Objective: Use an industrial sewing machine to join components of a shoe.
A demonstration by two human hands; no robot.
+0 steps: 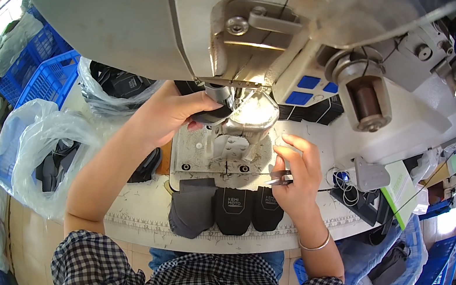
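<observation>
My left hand (170, 111) is closed on a dark fabric piece (212, 116), beside the lit needle area of a sewing machine (250, 113). Part of that piece is hidden behind the fingers and the machine head. To the right of the needle area, my right hand (299, 180) holds thread snips (279, 181) in its curled lower fingers, the pointed metal tips facing left. Its thumb and forefinger are raised close together; whether a thread lies between them is too small to tell. Several black and grey fabric pieces (232, 211) lie in a row at the table's front edge.
Plastic-lined bins (45, 121) with dark pieces stand at left, near a blue crate (49, 77). A thread spool (367, 98) hangs at the machine's right. A green-edged booklet (397, 191) and a black device lie at right. Another lined crate (389, 284) stands lower right.
</observation>
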